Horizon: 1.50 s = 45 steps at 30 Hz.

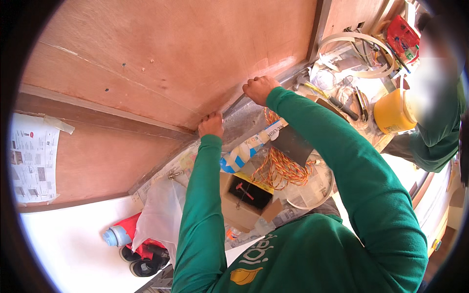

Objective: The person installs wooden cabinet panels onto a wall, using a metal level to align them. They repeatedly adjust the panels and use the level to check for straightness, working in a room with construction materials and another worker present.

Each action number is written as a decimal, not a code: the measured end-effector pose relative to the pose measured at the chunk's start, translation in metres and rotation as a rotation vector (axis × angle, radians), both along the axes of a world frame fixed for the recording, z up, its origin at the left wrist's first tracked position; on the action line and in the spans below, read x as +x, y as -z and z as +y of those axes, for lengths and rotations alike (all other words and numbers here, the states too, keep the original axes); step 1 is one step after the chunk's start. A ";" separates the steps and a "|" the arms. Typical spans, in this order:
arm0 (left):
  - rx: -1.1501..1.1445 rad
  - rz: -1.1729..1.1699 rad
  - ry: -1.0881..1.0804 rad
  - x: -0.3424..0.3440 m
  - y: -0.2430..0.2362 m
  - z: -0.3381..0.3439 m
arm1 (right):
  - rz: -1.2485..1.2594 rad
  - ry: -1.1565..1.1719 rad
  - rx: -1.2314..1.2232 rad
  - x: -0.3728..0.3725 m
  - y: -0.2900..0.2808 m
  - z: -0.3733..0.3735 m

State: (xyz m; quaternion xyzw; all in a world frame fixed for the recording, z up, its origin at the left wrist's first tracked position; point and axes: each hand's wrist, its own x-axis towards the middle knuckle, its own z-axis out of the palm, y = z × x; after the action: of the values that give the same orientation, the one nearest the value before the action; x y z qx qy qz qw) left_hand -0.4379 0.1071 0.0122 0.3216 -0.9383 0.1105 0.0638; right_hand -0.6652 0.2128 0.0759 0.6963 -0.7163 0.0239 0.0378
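Both my arms reach forward to the lower edge of a brown wooden panel (pixel 185 53). My left hand (pixel 211 125) is closed at that edge, its fingers curled against the wood. Farther right along the same edge, my right hand (pixel 261 89) is closed too, knuckles up. A thin dark strip (pixel 233 105) runs between the two hands; whether they grip it is hidden by the fingers. Just below my hands lies a long tape-wrapped tube (pixel 250 148) with a blue end. Beside it are a bundle of orange twisted wire (pixel 281 171) and a dark flat sheet (pixel 293 145).
An open cardboard box (pixel 239 211) stands close before me. Rightward lie a hammer (pixel 299 80), a coiled pale strip (pixel 342 37), a yellow bucket (pixel 394 111) and a red tray (pixel 402 38); a person (pixel 435 122) is there. Left are a plastic bag (pixel 159 212) and shoes (pixel 146 262).
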 end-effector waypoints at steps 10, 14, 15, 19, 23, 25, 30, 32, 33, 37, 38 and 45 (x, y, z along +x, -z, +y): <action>-0.028 0.088 -0.021 0.005 0.019 0.012 | -0.063 0.047 -0.019 -0.016 0.031 -0.001; -0.001 0.044 -0.070 0.004 0.008 0.016 | -0.121 0.042 -0.023 -0.012 0.026 0.002; -0.002 0.037 -0.066 0.007 0.014 0.018 | -0.153 0.041 -0.043 -0.011 0.028 0.005; 0.007 0.015 -0.090 0.006 0.018 0.011 | -0.124 0.063 0.074 -0.017 0.034 -0.001; 0.003 0.085 -0.062 -0.003 0.006 0.006 | -0.155 0.125 0.093 -0.029 0.036 -0.008; -0.014 0.076 -0.029 -0.005 0.000 0.006 | -0.163 0.099 0.047 -0.028 0.026 -0.005; 0.092 0.008 -0.069 -0.017 0.008 0.005 | -0.137 0.041 0.050 -0.035 0.006 0.000; 0.026 0.081 -0.018 -0.022 0.003 0.016 | -0.142 0.073 0.066 -0.039 0.009 0.006; -0.006 0.118 0.006 -0.024 0.001 0.020 | -0.157 0.113 0.087 -0.040 0.011 0.008; 0.015 0.114 -0.003 -0.018 0.008 0.017 | -0.133 0.137 0.114 -0.038 0.014 0.005; 0.030 0.104 -0.016 -0.018 0.007 0.017 | -0.144 0.113 0.127 -0.039 0.014 0.003; 0.053 0.133 -0.237 -0.003 0.010 0.059 | -0.130 0.134 0.031 -0.035 0.019 0.010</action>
State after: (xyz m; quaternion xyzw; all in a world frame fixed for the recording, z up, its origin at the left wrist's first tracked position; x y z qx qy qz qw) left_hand -0.4404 0.1657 0.0025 0.4384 -0.8899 0.0710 0.1041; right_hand -0.6998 0.2233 0.0567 0.6444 -0.7625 0.0557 -0.0180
